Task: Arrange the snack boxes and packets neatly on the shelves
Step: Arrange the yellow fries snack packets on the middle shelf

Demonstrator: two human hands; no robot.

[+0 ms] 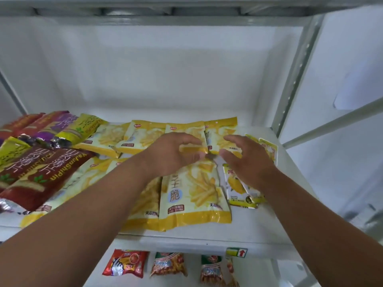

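Shelf unit: white metal shelf [207, 238] with grey uprights; a green label with a red arrow on its front edge at the right
Yellow fry packets: flat yellow packets printed with fries, in two rows across the middle of the shelf, edges overlapping; the front-row packet [194, 195] lies nearest the edge, the back row [145, 135] sits behind the hands
Long stick packets: red, purple and olive-green packets [35, 162] heaped at the left end, lying over the leftmost yellow ones
Mango packets: small yellow-and-white packets [238, 189] at the right end, just beside the front fry packet, partly under the right wrist
Lower shelf: a red snack bag [124, 266] and two prawn cracker bags [169, 266] lined up below
Left hand: left hand [172, 156] reaches over the middle, thumb and fingers pinching the lower edge of a back-row fry packet [192, 149]
Right hand: right hand [248, 160] held apart from the left, fingers spread and loosely bent above the right-hand packets; whether the fingertips touch a packet cannot be told
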